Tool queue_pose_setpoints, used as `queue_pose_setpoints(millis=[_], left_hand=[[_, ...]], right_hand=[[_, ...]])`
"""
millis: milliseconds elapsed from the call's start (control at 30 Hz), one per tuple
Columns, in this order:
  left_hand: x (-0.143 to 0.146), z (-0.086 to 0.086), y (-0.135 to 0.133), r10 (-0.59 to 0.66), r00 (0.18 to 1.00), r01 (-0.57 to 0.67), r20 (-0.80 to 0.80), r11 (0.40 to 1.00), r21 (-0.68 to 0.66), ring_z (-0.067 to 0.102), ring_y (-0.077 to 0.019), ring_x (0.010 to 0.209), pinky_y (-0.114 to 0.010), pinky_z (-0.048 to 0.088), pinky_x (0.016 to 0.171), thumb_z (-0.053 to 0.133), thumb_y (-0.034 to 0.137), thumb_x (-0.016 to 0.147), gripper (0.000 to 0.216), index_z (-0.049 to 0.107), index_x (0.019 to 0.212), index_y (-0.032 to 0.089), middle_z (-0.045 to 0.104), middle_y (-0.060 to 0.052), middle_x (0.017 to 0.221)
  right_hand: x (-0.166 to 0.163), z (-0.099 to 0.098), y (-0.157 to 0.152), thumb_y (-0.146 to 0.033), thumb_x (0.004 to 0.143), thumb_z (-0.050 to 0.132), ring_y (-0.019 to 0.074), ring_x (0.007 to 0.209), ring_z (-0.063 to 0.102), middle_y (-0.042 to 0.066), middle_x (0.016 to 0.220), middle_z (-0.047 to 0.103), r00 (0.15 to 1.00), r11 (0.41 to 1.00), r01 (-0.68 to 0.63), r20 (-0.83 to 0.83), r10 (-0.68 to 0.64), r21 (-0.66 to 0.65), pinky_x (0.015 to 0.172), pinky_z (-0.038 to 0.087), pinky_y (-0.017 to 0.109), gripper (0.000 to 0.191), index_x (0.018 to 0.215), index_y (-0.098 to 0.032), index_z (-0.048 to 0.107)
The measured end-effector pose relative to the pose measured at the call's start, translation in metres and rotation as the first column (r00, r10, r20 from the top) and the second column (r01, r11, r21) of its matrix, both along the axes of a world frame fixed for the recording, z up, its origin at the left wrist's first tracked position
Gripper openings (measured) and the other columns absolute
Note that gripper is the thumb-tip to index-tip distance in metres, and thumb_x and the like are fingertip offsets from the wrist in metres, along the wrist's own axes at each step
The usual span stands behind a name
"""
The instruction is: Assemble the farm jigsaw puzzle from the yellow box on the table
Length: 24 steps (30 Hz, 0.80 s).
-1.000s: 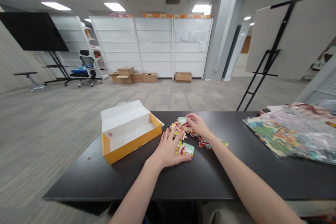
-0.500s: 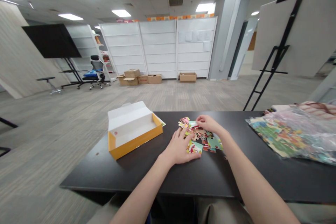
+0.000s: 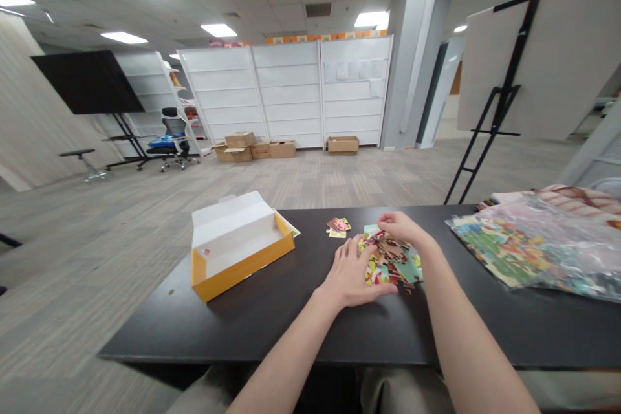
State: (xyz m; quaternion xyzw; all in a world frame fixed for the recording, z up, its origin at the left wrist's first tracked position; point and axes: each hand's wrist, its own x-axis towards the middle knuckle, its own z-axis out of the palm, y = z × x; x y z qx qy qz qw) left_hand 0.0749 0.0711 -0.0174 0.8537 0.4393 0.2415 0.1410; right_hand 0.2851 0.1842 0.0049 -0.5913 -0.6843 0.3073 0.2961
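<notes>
A loose pile of jigsaw puzzle pieces [image 3: 392, 251] lies on the black table, in green, red, yellow and brown. My left hand [image 3: 353, 277] rests flat along the pile's left side, fingers spread and touching its edge. At the far side of the pile, my right hand [image 3: 402, 228] has thumb and fingers pinched on a light green puzzle piece [image 3: 372, 231]; the fingertips are partly hidden. A smaller cluster of pieces [image 3: 338, 227], pink, brown and yellow, sits apart to the left of the pile.
An open yellow box [image 3: 247, 270] with a white inside stands on the left of the black table [image 3: 272, 323]. On the right lies a clear plastic bag [image 3: 548, 242] over a colourful picture sheet. Beyond the table are cardboard boxes [image 3: 241, 145] and a whiteboard stand [image 3: 499, 90].
Both hands have shifted right with most of the pile, which is gathered closer together. A small cluster of pieces has separated and stays behind on the left. The view has turned slightly.
</notes>
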Motion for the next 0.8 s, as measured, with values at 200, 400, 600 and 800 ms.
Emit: queue_pose_setpoints(millis=[200,400,600,800], left_hand=[[-0.040,0.008,0.018,0.203,0.941,-0.234,0.269,0.968,0.091,0.037,-0.0313,0.144,-0.050,0.038,0.116,0.068,0.042,0.087,0.071,0.037,0.148,0.024,0.036,-0.016,0.154],[-0.078,0.014,0.024,0.082,0.976,-0.066,0.204,0.994,-0.084,0.062,-0.0229,0.116,-0.034,0.057,0.087,0.063,0.019,0.087,0.049,0.054,0.134,0.028,0.055,-0.007,0.139],[-0.095,0.027,0.017,0.178,0.979,-0.187,-0.101,0.979,-0.077,0.064,-0.0249,0.109,-0.036,0.051,0.094,0.068,0.027,0.089,0.032,0.064,0.121,0.025,0.070,-0.004,0.118],[-0.094,0.019,0.022,0.189,0.966,-0.202,-0.178,0.978,-0.056,0.059,-0.0247,0.118,-0.036,0.046,0.102,0.062,0.020,0.093,0.022,0.069,0.113,0.020,0.068,-0.008,0.124]], right_hand=[[-0.051,0.001,-0.009,-0.029,0.081,0.061,0.0169,0.072,0.068,0.004,0.078,0.073,0.963,0.977,-0.172,-0.190,0.193,0.123,0.064,0.050,0.025,0.013,0.087,-0.017,0.064],[-0.087,-0.004,-0.024,-0.038,0.086,0.063,0.0143,0.066,0.063,0.000,0.073,0.069,0.895,0.914,-0.388,-0.187,0.405,0.121,0.060,0.044,0.023,0.020,0.086,-0.018,0.064],[-0.083,0.001,-0.024,-0.038,0.091,0.058,0.0156,0.067,0.063,0.002,0.075,0.070,0.939,0.927,-0.337,-0.013,0.344,0.165,0.064,0.046,0.026,0.022,0.089,-0.018,0.068],[-0.091,-0.003,0.005,-0.032,0.090,0.063,0.0244,0.102,0.065,0.013,0.112,0.069,0.908,0.881,-0.336,0.362,0.210,0.333,0.091,0.048,0.035,0.026,0.110,-0.019,0.073]])
